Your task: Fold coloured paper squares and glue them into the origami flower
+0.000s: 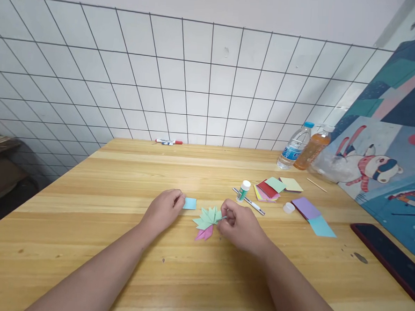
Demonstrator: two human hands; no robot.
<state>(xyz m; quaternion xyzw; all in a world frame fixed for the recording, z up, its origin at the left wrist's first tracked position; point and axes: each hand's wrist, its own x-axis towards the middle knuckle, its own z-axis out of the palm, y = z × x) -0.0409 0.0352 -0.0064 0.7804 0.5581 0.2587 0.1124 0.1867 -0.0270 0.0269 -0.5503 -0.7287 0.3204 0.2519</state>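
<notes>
My left hand [166, 208] is closed, its thumb and fingers pinching the left edge of a small light-blue paper [190, 203]. To the right, my right hand [241, 223] is closed at the right end of a folded-paper piece with pale-green pointed segments [207, 217] fanned out. Pink folded points [204, 232] stick out below the green ones. A bit of blue shows at the right fingertips, mostly hidden by the fingers. Just beyond the right hand stands a glue stick [243, 191] with a white top.
A white pen-like cutter [255, 206] lies beside the glue. Further right are stacked coloured papers [268, 189], a clear cap [289, 208], purple paper [306, 208], a wooden stick [316, 184] and a phone [390, 263]. Two bottles [294, 146] and markers [169, 142] stand and lie near the wall.
</notes>
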